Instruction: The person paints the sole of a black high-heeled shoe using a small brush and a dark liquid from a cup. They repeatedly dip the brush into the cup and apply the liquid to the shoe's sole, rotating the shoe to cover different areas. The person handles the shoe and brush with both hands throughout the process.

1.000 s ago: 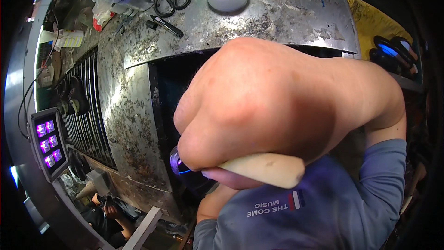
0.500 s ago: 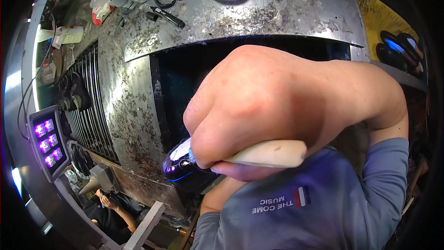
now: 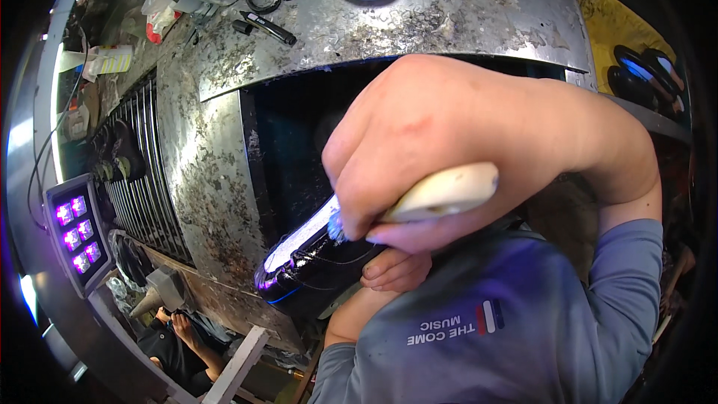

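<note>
Shoe (image 3: 307,265) now more exposed, glossy black, sole lit white. Right hand (image 3: 434,146) fisted around cream wooden brush handle (image 3: 441,191), bristles on shoe. Left hand (image 3: 396,269) curled under shoe.

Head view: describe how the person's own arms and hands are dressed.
Both hands are bare, with no gloves, rings or watch in view. The right hand leads to a bare forearm and a blue-grey sleeve pushed up toward the elbow. Of the left hand only bare fingers show.

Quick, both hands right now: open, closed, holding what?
Right hand: closed around a pale brush handle, bristles on the black shoe.
Left hand: mostly hidden; fingers curled against the shoe, apparently holding it from below.
</note>
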`<state>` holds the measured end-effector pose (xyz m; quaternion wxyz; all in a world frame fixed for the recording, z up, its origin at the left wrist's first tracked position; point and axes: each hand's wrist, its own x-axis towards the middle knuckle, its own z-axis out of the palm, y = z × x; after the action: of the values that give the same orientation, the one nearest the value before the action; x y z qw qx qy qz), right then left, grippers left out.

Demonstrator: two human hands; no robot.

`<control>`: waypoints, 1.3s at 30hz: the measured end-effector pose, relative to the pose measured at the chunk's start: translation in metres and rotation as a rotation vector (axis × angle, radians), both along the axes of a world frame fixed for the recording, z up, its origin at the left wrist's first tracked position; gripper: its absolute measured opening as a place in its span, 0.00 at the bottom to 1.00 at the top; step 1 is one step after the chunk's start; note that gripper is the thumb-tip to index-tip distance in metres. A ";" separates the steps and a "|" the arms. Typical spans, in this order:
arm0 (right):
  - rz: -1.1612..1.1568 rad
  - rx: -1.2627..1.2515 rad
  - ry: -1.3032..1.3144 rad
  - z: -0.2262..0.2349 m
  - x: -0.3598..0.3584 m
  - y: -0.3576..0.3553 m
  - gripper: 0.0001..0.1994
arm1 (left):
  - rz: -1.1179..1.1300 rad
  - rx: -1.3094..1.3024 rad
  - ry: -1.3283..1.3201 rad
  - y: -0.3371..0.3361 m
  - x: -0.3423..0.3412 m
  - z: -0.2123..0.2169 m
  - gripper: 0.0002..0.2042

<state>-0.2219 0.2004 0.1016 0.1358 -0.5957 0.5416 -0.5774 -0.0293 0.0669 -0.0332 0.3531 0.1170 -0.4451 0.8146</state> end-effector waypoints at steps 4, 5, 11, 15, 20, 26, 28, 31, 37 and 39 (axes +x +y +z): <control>-0.098 -0.023 0.046 -0.003 -0.009 0.006 0.05 | 0.003 -0.205 -0.118 -0.019 -0.001 0.013 0.12; -0.131 -0.019 0.044 -0.002 -0.010 0.011 0.05 | 0.022 -0.222 -0.108 -0.023 0.000 0.014 0.14; -0.378 0.006 0.016 0.012 -0.019 0.030 0.11 | 0.211 -0.908 -0.087 -0.095 0.014 0.035 0.35; -0.413 0.029 -0.033 0.008 -0.020 0.039 0.11 | 0.430 -1.788 -0.277 -0.160 0.026 0.109 0.44; -0.450 0.075 -0.084 0.004 -0.015 0.044 0.11 | 0.125 -2.773 0.226 -0.239 -0.027 0.179 0.33; -0.503 0.100 -0.078 -0.010 -0.018 0.048 0.12 | -0.152 -3.726 0.416 -0.357 -0.081 0.201 0.36; -0.537 0.122 -0.072 -0.011 -0.019 0.048 0.12 | -0.231 -3.665 0.347 -0.374 -0.110 0.209 0.35; -0.589 0.156 -0.067 -0.008 -0.021 0.049 0.12 | -0.275 -3.833 0.202 -0.427 -0.148 0.196 0.33; -0.729 0.267 -0.047 -0.011 -0.027 0.055 0.13 | -0.627 -4.152 0.423 -0.527 -0.222 0.160 0.49; -0.779 0.320 -0.033 -0.012 -0.030 0.055 0.13 | -0.585 -4.201 0.376 -0.548 -0.239 0.146 0.48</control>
<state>-0.2517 0.2557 0.0898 0.0066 -0.3084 0.8069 -0.5038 -0.2679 -0.4807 0.1131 -0.0391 0.3483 -0.9302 0.1092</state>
